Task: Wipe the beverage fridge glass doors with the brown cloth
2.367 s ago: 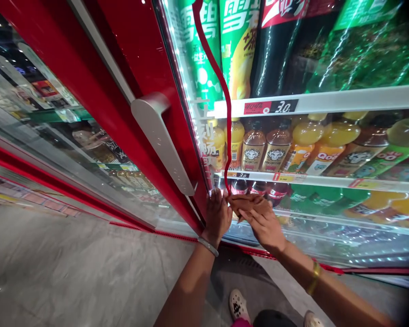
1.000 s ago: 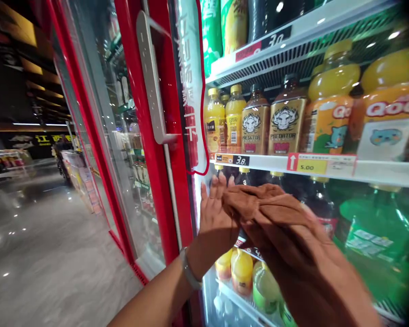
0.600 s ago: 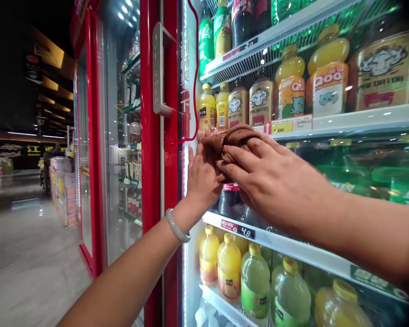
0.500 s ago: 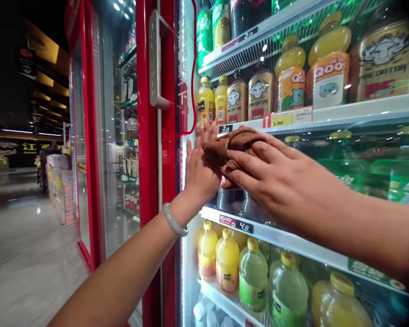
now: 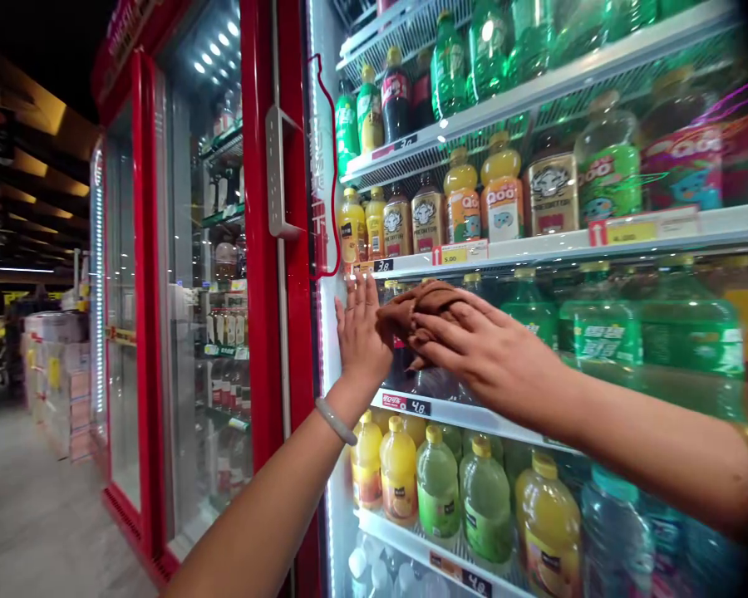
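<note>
My left hand (image 5: 362, 336) lies flat on the glass door of a lit drinks fridge, fingers stretched upward and apart. A grey bangle (image 5: 335, 422) circles that wrist. Just to its right, my right hand (image 5: 474, 336) grips a bunched brown cloth (image 5: 433, 297) and presses it to the glass, its fingers over the folds. The cloth's left end meets the side of my left hand. Behind the glass, yellow juice bottles (image 5: 399, 469) stand on the shelf below my hands, and Predator bottles (image 5: 428, 218) stand on the shelf above.
The fridge's red frame carries a grey vertical handle (image 5: 283, 173) left of my hands. A second red fridge (image 5: 146, 307) stands further left. Stacked boxes (image 5: 56, 374) sit on the shiny floor (image 5: 12, 490) beyond it.
My view has drawn back, so more shelves show and the fridge looks smaller. Both hands stay on the glass in nearly the same pose, the cloth still in my right hand.
</note>
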Action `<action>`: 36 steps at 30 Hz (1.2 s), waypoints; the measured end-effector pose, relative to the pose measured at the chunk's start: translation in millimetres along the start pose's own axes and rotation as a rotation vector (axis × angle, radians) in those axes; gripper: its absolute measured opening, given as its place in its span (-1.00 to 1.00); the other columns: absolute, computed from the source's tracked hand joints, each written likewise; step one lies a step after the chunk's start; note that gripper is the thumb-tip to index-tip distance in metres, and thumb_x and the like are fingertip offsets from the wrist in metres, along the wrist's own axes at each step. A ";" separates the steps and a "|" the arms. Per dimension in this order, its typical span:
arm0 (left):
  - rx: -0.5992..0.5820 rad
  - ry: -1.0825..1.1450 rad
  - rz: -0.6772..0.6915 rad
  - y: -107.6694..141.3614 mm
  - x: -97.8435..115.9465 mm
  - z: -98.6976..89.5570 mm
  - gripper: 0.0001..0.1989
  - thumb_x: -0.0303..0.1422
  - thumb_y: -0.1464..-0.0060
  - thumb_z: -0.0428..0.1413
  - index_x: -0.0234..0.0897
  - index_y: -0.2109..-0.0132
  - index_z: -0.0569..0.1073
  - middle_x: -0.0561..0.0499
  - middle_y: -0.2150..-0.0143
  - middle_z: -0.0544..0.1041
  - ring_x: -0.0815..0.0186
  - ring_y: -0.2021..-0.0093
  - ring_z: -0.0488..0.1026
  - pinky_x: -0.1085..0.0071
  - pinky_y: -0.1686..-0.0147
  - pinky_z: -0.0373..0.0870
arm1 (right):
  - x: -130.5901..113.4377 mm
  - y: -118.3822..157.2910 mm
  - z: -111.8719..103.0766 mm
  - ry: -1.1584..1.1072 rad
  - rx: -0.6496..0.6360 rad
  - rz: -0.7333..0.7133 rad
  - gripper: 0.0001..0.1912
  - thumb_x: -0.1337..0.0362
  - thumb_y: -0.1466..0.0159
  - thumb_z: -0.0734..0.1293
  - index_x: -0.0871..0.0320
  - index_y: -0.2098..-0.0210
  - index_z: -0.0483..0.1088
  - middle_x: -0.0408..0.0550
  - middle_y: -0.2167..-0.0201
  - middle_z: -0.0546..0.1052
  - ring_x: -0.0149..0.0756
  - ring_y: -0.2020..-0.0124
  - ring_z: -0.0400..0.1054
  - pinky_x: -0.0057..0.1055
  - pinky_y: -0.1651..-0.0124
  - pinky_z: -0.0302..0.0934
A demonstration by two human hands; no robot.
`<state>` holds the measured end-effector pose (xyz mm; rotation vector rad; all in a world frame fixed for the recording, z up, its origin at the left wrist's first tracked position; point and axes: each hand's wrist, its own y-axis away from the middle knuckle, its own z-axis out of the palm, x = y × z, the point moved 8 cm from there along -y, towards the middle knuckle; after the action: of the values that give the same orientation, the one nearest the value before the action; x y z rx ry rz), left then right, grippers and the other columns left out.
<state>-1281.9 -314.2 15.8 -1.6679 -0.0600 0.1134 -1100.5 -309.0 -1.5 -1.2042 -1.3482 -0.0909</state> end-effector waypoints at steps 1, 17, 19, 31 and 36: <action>0.002 0.001 -0.001 0.5 8.5 1.6 -0.36 -0.25 -0.43 -0.17 -0.29 -0.55 -0.06 -0.20 -0.59 -0.03 0.12 -0.60 -0.23 -0.10 -0.55 -0.28 | 10.1 6.2 -7.2 0.013 0.000 0.019 -0.57 0.30 -0.38 0.30 0.11 -0.22 0.47 0.01 -0.32 0.45 -0.01 -0.19 0.31 0.08 -0.45 0.08; -0.097 0.069 0.130 -15.2 106.9 10.0 -0.40 -0.43 -0.33 -0.12 -0.35 -0.47 0.18 -0.18 -0.57 0.05 0.18 -0.59 -0.10 -0.02 -0.56 -0.24 | 51.7 55.9 -44.9 0.089 0.026 0.201 -0.60 0.30 -0.42 0.29 0.13 -0.22 0.46 0.00 -0.23 0.50 -0.09 -0.13 0.29 0.00 -0.38 0.15; -0.083 0.092 0.135 -22.6 129.8 12.8 -0.45 -0.39 -0.35 -0.11 -0.37 -0.42 0.27 -0.18 -0.58 0.04 0.18 -0.59 -0.11 0.03 -0.57 -0.24 | 63.0 59.9 -48.2 0.143 0.089 0.337 -0.60 0.30 -0.43 0.26 0.15 -0.23 0.45 0.05 -0.25 0.48 -0.06 -0.14 0.28 0.02 -0.37 0.16; -0.002 0.146 0.089 -26.7 150.5 20.7 -0.38 -0.36 -0.38 -0.14 -0.34 -0.52 0.06 -0.16 -0.57 0.07 0.18 -0.59 -0.10 0.02 -0.56 -0.18 | 86.4 85.1 -70.8 0.206 0.169 0.413 -0.64 0.28 -0.44 0.26 0.17 -0.18 0.46 0.06 -0.21 0.50 -0.07 -0.12 0.29 0.00 -0.33 0.21; -0.011 0.118 0.122 -25.5 149.6 20.8 -0.33 -0.28 -0.34 -0.05 -0.35 -0.51 0.07 -0.17 -0.58 0.06 0.16 -0.59 -0.09 0.06 -0.56 -0.17 | 49.8 82.1 -48.8 0.154 0.124 0.325 -0.59 0.26 -0.43 0.27 0.13 -0.23 0.42 0.00 -0.20 0.50 -0.06 -0.10 0.25 0.05 -0.41 0.12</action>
<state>-1134.8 -275.1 33.4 -1.6859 0.1306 0.1065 -997.3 -277.8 -1.3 -1.2680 -0.9972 0.1275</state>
